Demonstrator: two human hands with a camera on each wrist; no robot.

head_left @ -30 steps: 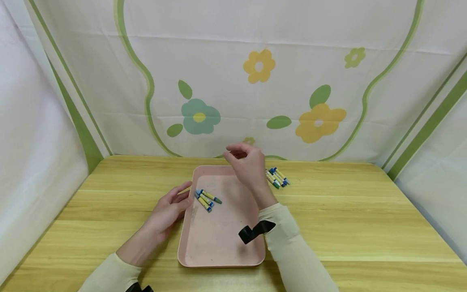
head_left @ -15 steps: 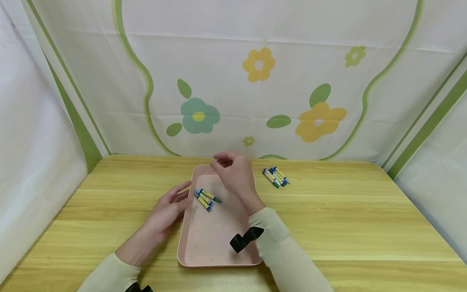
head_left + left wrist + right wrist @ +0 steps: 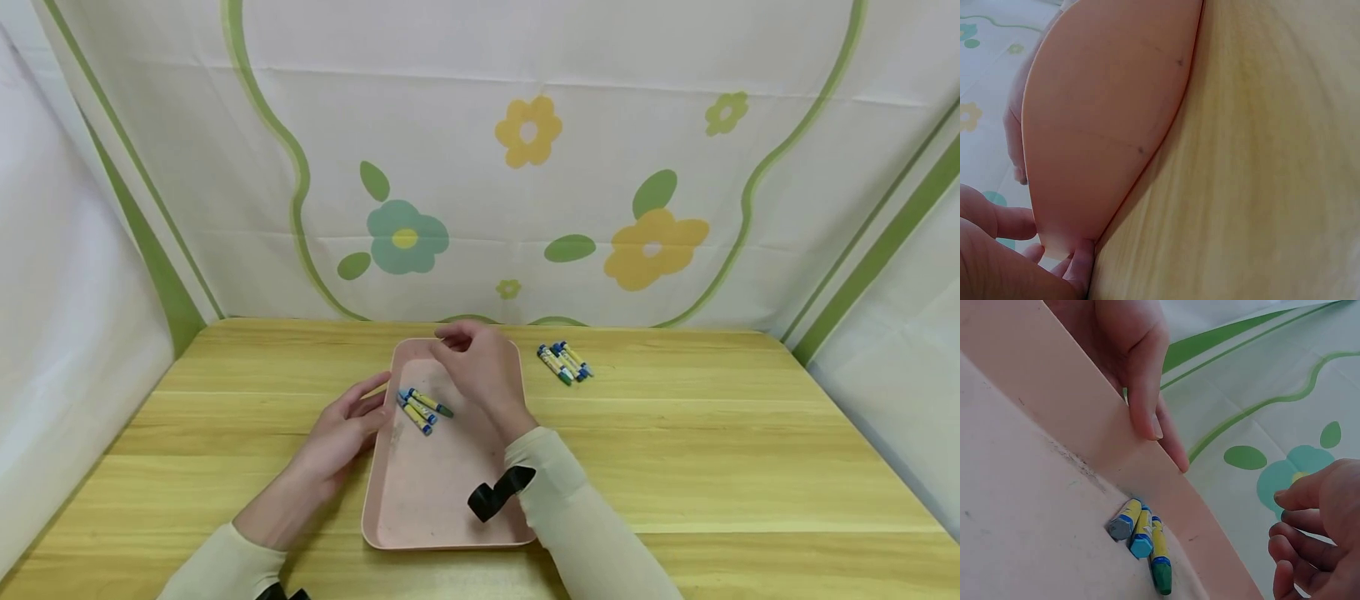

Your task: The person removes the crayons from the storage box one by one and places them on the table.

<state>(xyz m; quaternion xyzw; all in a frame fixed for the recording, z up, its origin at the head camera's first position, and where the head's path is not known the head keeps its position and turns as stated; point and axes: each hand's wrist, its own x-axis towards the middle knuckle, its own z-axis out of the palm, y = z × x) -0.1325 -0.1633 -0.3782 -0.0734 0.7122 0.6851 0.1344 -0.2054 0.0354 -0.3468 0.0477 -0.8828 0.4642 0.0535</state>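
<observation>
A shallow pink tray [image 3: 450, 500] lies on the table, with three crayons [image 3: 420, 408] in yellow wrappers near its left wall. Their ends look grey, light blue and green in the right wrist view. My left hand [image 3: 345, 433] holds the tray's left side, thumb at the rim and fingers against the outer wall, as the left wrist view also shows. Over the far part of the tray hovers my right hand [image 3: 483, 371], its fingers loosely bent. No object shows between those fingers [image 3: 1307, 544] in the right wrist view.
Several more crayons [image 3: 564, 362] lie together on the wooden table [image 3: 712, 450], right of the tray's far end. A white cloth [image 3: 465, 150] printed with flowers hangs behind the table, and white cloth stands at both sides.
My right hand has moved left and slightly down, from the tray's far right corner to over its far part, uncovering the crayons on the table. The left hand stays at the tray.
</observation>
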